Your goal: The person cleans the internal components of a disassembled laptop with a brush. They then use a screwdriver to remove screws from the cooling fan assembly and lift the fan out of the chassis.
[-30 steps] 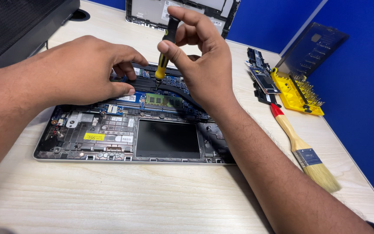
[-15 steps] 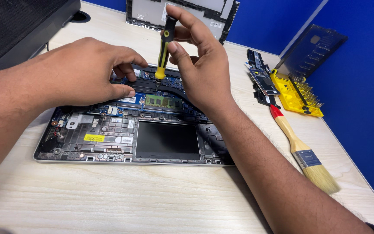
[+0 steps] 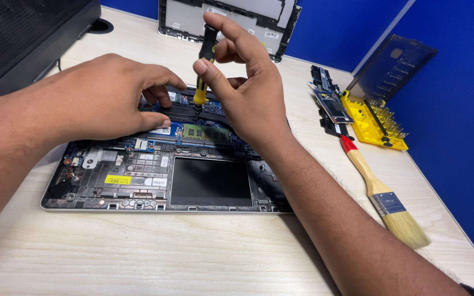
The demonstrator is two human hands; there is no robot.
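Squarely on the pale wooden table [image 3: 138,257] lay an opened laptop base [image 3: 160,175], its bottom cover off and its boards bare, near the front edge and square to the person at work on it. It looked stiff but fragile: a rigid shell carrying thin circuit boards and small connectors, best steadied by its frame or by a solid internal bar, not by the green memory module [image 3: 206,132] or the blue board around it.

The left hand [image 3: 105,96] rested palm down over the rear left part of the base, fingers spread and curled, the fingertips pressing on a dark bar inside the casing; whether they pinched anything could not be told.

The right hand [image 3: 245,87] held a slim screwdriver [image 3: 202,71] with a black top and yellow grip, upright, its tip down on the board at the back of the base, just behind the memory module. Thumb and forefinger were closed on the upper handle, the other fingers loosely raised. The tool appeared light and rigid, its smooth handle likely to slip unless held high and kept vertical.

To the right, well apart from the hands, lay a red-handled paintbrush [image 3: 382,192], a yellow bit tray [image 3: 371,120] and a loose circuit part [image 3: 329,101]. A removed grey cover [image 3: 231,16] stood at the table's far edge.
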